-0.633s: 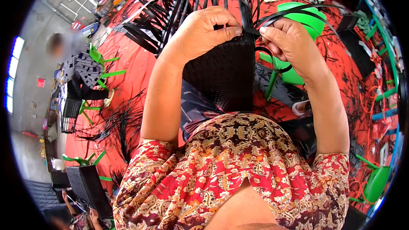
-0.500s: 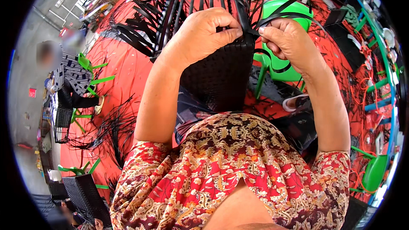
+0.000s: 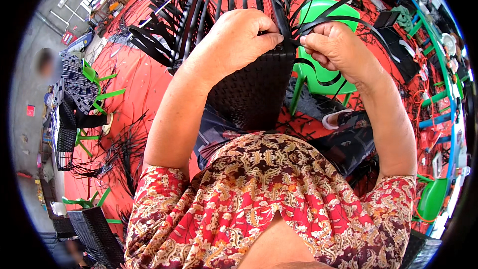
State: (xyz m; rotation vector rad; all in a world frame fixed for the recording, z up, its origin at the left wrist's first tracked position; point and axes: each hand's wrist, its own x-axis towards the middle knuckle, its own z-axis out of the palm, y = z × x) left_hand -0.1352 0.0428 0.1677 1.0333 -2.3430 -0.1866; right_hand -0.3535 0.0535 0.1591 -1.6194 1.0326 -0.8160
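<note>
Before me stands a black woven frame (image 3: 249, 89), its near side covered in tight strip weave and its far part showing bare bars. Loose black strips (image 3: 154, 35) fan out from its top and sides. My left hand (image 3: 244, 35) rests at the frame's top right corner, thumb and forefinger pressed together; what they pinch is hidden. Just right of that corner, my right hand (image 3: 331, 47) is closed on a black strip (image 3: 297, 42) that runs to the frame's edge. A loop of strip hangs below the right hand.
Behind my right hand is a green plastic chair (image 3: 328, 12). Black strip scraps (image 3: 124, 149) litter the red floor covering (image 3: 114, 114). At the left, a person (image 3: 77, 82) sits by a green chair; another person is at the lower left. A cluttered rack (image 3: 443, 60) lines the right.
My right hand has shifted very slightly left, still on the strip. The left hand stays at the corner. The whole view has shifted a little.
</note>
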